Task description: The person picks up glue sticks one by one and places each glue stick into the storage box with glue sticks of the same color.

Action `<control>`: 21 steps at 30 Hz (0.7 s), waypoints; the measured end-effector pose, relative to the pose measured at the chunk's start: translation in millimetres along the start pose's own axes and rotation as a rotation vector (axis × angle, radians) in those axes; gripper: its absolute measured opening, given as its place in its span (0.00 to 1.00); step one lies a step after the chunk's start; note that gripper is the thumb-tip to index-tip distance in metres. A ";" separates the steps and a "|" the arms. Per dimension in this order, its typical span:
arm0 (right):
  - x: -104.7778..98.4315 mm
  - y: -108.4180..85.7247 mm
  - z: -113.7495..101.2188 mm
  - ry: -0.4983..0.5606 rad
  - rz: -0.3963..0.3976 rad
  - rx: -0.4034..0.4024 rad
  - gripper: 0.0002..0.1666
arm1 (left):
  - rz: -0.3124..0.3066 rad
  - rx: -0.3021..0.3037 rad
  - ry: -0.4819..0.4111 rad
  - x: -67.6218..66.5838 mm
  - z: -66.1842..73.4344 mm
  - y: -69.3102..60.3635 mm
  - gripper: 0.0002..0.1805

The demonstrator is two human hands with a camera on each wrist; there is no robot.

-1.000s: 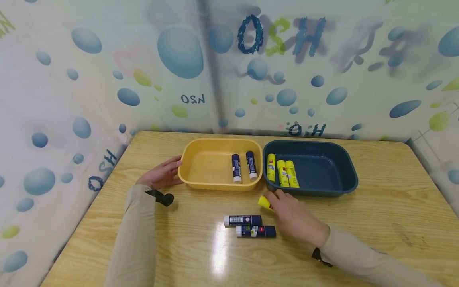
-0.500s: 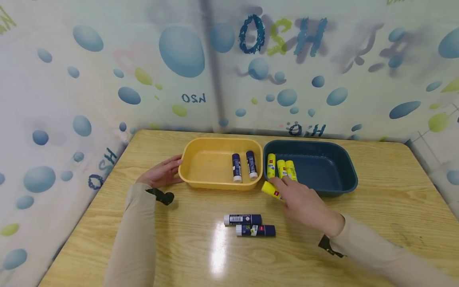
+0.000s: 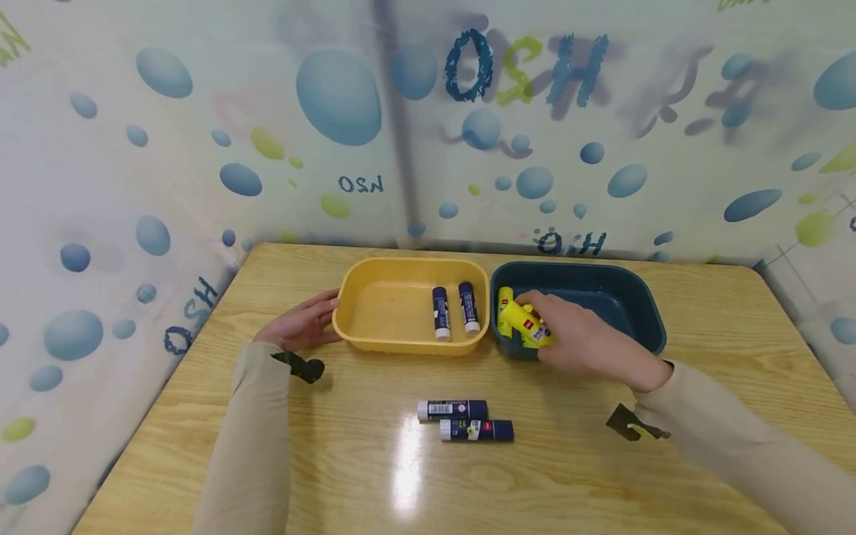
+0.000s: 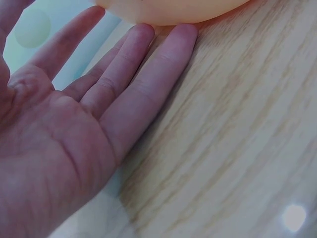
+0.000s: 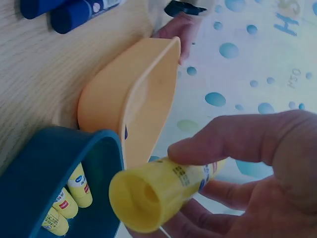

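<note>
smooth, perhaps plastic tube (image 5: 166, 191); glossy wood table (image 3: 341, 461)

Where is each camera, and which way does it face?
On the head, facing forward and down at the orange tray and blue tray; left hand, right hand and sleeves show.
On the left wrist, facing that hand and the orange tray.
On the right wrist, facing the yellow glue stick; both hands show.
Head and right wrist share both trays.

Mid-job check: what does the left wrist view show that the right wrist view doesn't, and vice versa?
Left wrist only: palm creases on the left hand, a glare spot on the table.

Right wrist only: the right hand gripping a yellow glue stick; three more sticks in the blue tray; two navy glue sticks.

Both: the left hand, orange tray, table and spotted backdrop.
</note>
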State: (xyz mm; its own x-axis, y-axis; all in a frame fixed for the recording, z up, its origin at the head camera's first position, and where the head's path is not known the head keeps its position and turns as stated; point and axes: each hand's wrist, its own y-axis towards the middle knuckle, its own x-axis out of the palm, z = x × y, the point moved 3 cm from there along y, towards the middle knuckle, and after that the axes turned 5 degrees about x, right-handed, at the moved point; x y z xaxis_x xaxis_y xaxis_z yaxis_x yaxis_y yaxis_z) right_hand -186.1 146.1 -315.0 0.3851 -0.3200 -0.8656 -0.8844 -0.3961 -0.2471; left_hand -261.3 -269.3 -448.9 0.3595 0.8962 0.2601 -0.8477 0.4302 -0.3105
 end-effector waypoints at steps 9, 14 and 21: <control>-14.3 14.1 17.4 0.147 -0.088 0.043 0.41 | -0.004 0.000 -0.009 -1.9 -1.9 0.5 0.35; -21.5 26.5 37.8 0.261 -0.163 0.134 0.44 | 0.002 -0.010 -0.011 -0.8 -0.8 0.0 0.35; -28.2 39.9 66.4 0.401 -0.240 0.194 0.48 | -0.004 -0.006 -0.009 0.4 0.3 1.7 0.34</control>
State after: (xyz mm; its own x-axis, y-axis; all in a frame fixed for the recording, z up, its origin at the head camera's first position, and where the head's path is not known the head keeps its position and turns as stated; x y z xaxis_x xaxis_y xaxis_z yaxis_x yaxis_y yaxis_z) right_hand -249.7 196.5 -329.4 0.6209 -0.5601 -0.5484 -0.7766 -0.3443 -0.5276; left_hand -262.7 -268.3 -449.0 0.3596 0.8933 0.2696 -0.8437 0.4347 -0.3149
